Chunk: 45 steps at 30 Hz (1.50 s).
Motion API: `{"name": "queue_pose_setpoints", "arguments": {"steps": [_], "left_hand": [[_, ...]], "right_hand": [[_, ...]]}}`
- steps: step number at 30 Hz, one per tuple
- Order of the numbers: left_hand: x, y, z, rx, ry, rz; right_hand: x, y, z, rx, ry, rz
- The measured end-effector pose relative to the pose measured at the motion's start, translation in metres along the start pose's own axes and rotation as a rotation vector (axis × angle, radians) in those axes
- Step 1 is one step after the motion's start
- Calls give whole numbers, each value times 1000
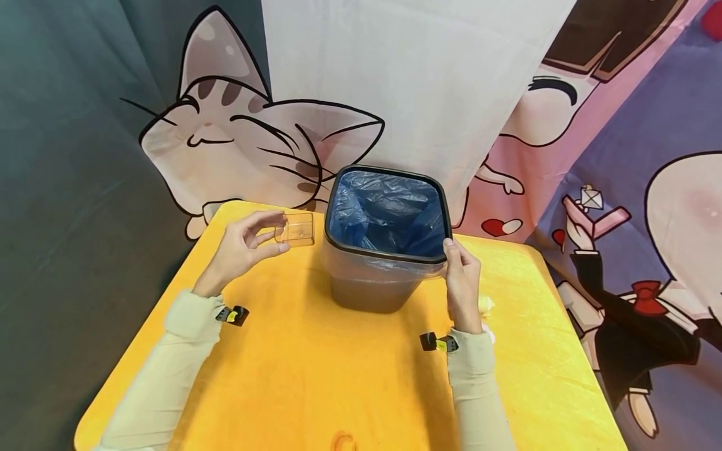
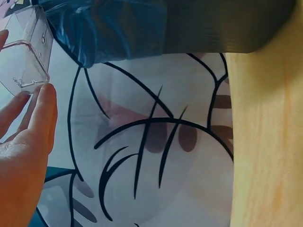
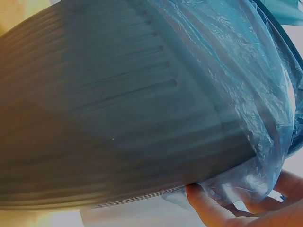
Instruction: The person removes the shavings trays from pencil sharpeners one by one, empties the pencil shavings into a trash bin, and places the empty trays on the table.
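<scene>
Pinching the box (image 1: 296,230) between parted thumb and fingers, the left hand (image 1: 239,247) holds it beside the bin (image 1: 372,291); the right hand (image 1: 464,282) grips the rim, fingers curled. Weak pinch could drop the box; strong pull could loosen the bag (image 1: 389,216).

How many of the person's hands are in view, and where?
2. The left hand holds a clear plastic box left of the lined bin; the right hand holds the bin's near right corner.
</scene>
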<state>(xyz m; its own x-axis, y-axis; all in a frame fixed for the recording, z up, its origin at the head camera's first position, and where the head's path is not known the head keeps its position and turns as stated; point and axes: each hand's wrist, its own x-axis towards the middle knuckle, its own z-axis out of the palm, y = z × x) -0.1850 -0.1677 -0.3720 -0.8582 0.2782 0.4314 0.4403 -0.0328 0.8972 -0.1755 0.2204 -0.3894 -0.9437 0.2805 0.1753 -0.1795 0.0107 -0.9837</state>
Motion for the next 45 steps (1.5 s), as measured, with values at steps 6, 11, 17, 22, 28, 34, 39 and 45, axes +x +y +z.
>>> {"name": "queue_pose_setpoints", "arguments": {"steps": [6, 11, 17, 22, 28, 34, 39, 45], "left_hand": [[-13, -12, 5, -18, -22, -2], [-23, -23, 8, -27, -12, -30], [-36, -36, 11, -40, -11, -71], [-42, -42, 14, -53, -20, -95], [-49, -50, 20, -55, -38, -137], [-59, -62, 27, -38, -78, -181], [-69, -72, 33, -48, -93, -213], [-78, -81, 40, -77, -116, -241]], "right_hand": [[1, -1, 0, -3, 7, 4], [0, -2, 1, 10, 14, -15], [-1, -3, 1, 0, 7, -8], [-1, -2, 0, -1, 14, 1], [-1, -2, 0, 9, 14, 2], [1, -2, 0, 1, 26, -19], [-1, -1, 0, 15, 9, -11], [-2, -1, 0, 23, -4, -16]]}}
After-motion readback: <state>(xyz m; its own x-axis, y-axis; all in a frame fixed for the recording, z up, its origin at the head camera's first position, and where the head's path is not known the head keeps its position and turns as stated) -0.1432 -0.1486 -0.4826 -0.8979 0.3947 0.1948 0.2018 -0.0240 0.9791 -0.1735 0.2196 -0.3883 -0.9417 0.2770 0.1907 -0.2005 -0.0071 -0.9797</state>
